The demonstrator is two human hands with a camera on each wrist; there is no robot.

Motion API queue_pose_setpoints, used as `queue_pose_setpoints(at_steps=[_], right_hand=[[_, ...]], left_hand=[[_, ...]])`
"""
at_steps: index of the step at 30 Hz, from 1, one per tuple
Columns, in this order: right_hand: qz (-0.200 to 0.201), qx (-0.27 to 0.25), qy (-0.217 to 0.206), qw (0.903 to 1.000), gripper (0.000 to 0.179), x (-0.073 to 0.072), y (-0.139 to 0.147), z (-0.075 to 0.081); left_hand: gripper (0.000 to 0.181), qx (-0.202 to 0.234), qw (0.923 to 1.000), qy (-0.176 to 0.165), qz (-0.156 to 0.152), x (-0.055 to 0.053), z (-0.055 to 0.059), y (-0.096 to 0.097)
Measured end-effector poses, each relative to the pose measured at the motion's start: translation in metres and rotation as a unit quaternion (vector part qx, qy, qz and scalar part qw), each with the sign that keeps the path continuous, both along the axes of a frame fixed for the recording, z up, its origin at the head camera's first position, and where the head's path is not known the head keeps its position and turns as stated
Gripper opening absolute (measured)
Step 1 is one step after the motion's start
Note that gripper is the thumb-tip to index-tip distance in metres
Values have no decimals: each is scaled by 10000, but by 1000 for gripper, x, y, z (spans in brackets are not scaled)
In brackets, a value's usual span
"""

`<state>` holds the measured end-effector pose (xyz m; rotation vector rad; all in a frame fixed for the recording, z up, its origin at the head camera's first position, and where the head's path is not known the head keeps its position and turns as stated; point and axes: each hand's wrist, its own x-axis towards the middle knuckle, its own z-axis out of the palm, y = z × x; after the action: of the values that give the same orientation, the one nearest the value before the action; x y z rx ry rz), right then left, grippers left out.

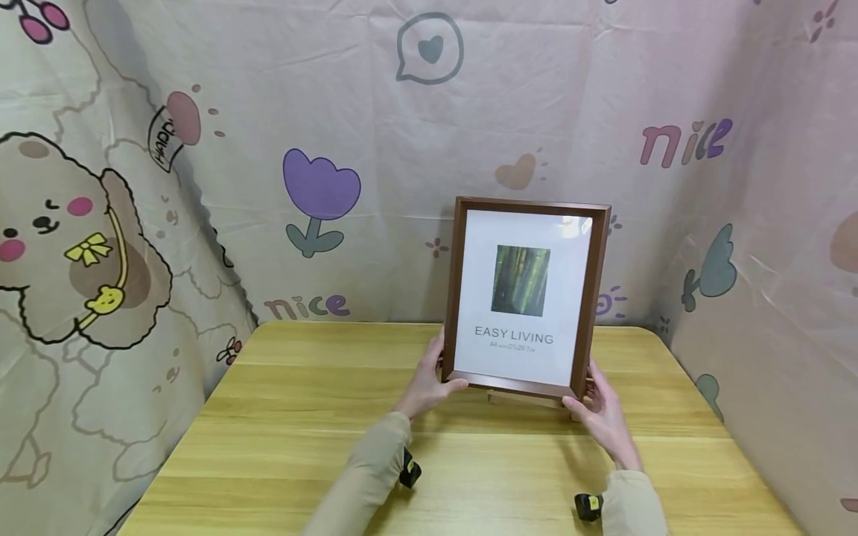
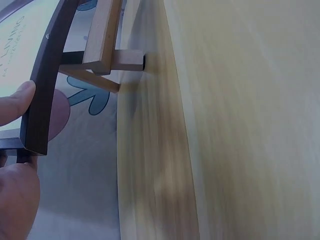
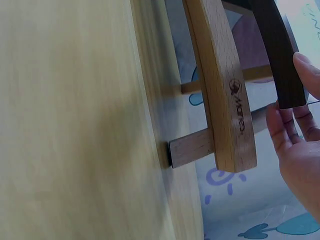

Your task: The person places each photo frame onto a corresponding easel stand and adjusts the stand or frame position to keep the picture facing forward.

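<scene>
A brown picture frame (image 1: 524,388) with a white "EASY LIVING" insert and a green bamboo picture is held upright, leaning slightly. At its lower left corner my left hand (image 1: 429,383) grips it, thumb on the front and fingers behind. My right hand (image 1: 603,413) grips the lower right corner the same way. Below and behind the picture frame stands a small wooden easel (image 3: 220,90), its front ledge marked with a printed logo. In both wrist views a gap shows between the frame's bottom edge and the ledge. Most of the easel is hidden behind the frame in the head view.
A light wood-grain table (image 1: 302,417) lies under the hands and easel. Behind and at both sides hangs a printed cloth backdrop (image 1: 402,134) with cartoon shapes, close to the table's rear edge. Small black wrist cameras (image 1: 410,469) are worn at the sleeves.
</scene>
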<state>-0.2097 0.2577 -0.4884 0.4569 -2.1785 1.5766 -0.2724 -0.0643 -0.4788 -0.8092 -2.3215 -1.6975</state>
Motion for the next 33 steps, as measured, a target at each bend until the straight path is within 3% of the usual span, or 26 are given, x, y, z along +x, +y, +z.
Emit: queue_pose_setpoints(at_steps=[8, 15, 22, 33], right_hand=[[-376, 399, 78, 9985, 87, 1, 5, 0], [-393, 253, -118, 9988, 86, 1, 13, -5], [-468, 164, -245, 9985, 89, 3, 22, -8], [-532, 152, -574, 9968, 94, 2, 29, -11]], left_hand=[[107, -315, 9991, 153, 229, -2, -2, 11], [109, -215, 9996, 169, 43, -5, -3, 21], [112, -277, 9996, -22, -110, -9, -2, 34], [110, -464, 9986, -233, 52, -11, -5, 45]])
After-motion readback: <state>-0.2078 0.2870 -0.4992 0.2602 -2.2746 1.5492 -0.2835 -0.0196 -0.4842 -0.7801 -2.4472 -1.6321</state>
